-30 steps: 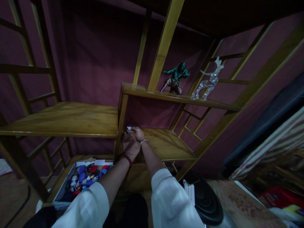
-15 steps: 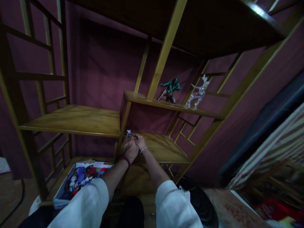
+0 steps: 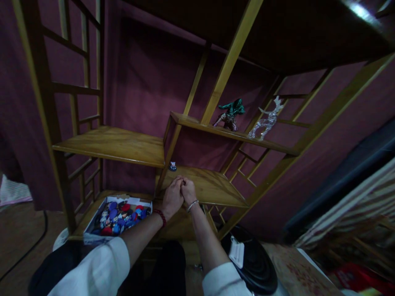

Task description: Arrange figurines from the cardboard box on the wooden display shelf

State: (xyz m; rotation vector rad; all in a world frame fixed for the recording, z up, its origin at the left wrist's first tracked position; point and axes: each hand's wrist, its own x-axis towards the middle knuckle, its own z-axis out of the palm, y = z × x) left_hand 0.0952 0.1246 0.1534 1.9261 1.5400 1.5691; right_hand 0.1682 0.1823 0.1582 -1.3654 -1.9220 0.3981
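Observation:
My left hand (image 3: 173, 199) and my right hand (image 3: 188, 191) meet in front of the lower right shelf (image 3: 210, 187). Both have their fingers curled together at the tips, and whatever they may hold is hidden. A red bead bracelet circles my left wrist, a silver bangle my right. Just beyond the fingers, a small figurine (image 3: 172, 166) with a white top and dark base stands upright at the shelf's back left, apart from both hands. Left of my forearm, an open white box (image 3: 89, 237) holds several small figurines (image 3: 119, 218) in blue, red and white.
A green-hooded figure (image 3: 230, 114) and a clear deer figurine (image 3: 267, 122) stand on the upper right shelf (image 3: 212, 130). To the left is a wooden shelf (image 3: 114, 144), with a divider post (image 3: 169, 152) beside it. A round black object (image 3: 256, 263) sits at the lower right.
My hands have drawn back from the small figurine, which now stands apart on the shelf. The whole view has shifted, showing more of the box at lower left.

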